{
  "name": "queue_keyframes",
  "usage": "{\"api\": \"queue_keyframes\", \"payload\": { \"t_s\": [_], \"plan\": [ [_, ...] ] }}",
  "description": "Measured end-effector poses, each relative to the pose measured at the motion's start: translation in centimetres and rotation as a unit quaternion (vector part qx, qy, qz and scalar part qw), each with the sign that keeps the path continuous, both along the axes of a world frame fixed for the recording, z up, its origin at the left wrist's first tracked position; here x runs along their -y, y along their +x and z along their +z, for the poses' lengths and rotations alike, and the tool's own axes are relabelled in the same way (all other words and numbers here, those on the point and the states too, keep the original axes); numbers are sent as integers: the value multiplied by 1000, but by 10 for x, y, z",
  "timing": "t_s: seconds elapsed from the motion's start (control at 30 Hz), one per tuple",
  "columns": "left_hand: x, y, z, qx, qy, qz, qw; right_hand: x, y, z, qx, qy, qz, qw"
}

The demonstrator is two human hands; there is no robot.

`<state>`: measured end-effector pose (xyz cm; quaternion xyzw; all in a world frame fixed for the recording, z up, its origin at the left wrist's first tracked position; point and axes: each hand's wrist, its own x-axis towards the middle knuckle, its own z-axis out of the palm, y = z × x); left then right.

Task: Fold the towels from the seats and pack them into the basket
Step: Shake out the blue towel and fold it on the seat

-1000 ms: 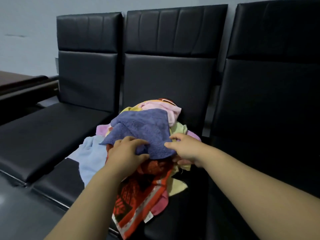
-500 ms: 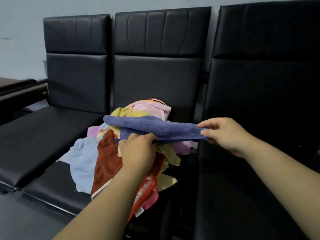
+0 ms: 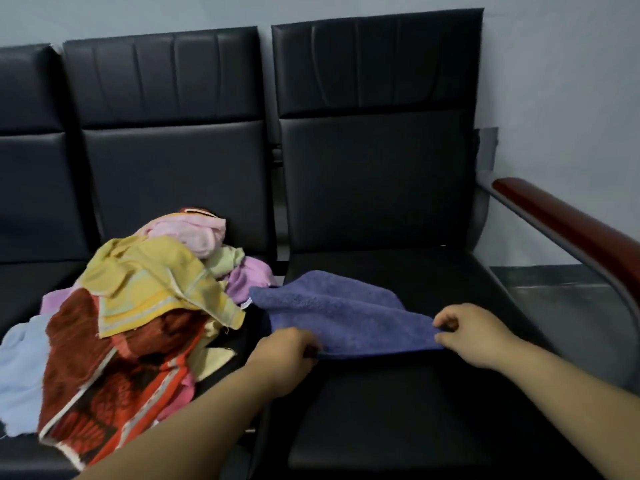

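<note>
Head view: row of black padded seats against a pale wall.

- Blue-purple terry towel (image 3: 341, 315) lies spread, somewhat rumpled, on the cushion of the right-hand black padded seat (image 3: 398, 414). Its far left corner reaches across the gap between seats, just beside the heap.
- Left hand (image 3: 285, 358) grips the towel's near left corner, fingers curled over the edge; fingertips hidden under the cloth.
- Right hand (image 3: 474, 336) pinches the near right corner between thumb and curled fingers. Near edge runs taut between the two hands.
- Heap of mixed towels (image 3: 145, 306) sits on the middle black seat (image 3: 173, 174), to the left of the spread towel. On top: yellow striped towel (image 3: 156, 289). Behind it, pale pink towel (image 3: 194, 233) at the peak. Lilac towel (image 3: 247, 280) on the right flank. Red-and-orange patterned towel (image 3: 104, 386) drapes over the seat's front edge. Light blue towel (image 3: 20, 368) at the far left.
- Reddish-brown wooden armrest (image 3: 568, 230) on a grey metal frame bounds the right-hand seat, well apart from the towel.
</note>
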<state>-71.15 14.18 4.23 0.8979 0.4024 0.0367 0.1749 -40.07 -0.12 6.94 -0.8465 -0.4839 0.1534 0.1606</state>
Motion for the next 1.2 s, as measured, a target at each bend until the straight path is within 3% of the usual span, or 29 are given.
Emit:
{"api": "queue_keyframes", "payload": {
  "t_s": [0.07,0.17,0.23,0.4,0.47,0.53,0.6,0.67,0.73,0.87,0.93,1.2],
  "plan": [
    [0,-4,3,19,-18,-8,1000,4,-1,-3,51,25,22,998],
    [2,-10,13,63,-28,-9,998,8,-10,2,14,64,136,989],
    [2,-15,21,92,-33,-5,995,11,-21,-1,1,28,193,981],
    [4,-33,44,211,-56,37,975,15,-29,-10,4,38,170,985],
    [6,-41,55,263,-87,63,959,14,-24,2,-81,47,135,986],
    [8,-47,67,335,-123,94,929,18,-18,24,-239,92,90,962],
    [10,-50,78,405,-164,123,891,22,-13,45,-427,180,48,885],
    [13,-47,89,441,-205,149,861,24,-7,60,-501,238,24,831],
    [12,-39,93,456,-211,174,847,20,-7,65,-490,243,3,837],
    [-9,-18,103,457,-156,211,850,-5,-2,75,-403,247,-45,880],
    [-26,-8,120,464,-133,218,848,-21,1,101,-369,277,-55,885],
    [-53,6,236,572,-32,138,808,-42,12,232,-380,485,-20,787]
  ]
}}
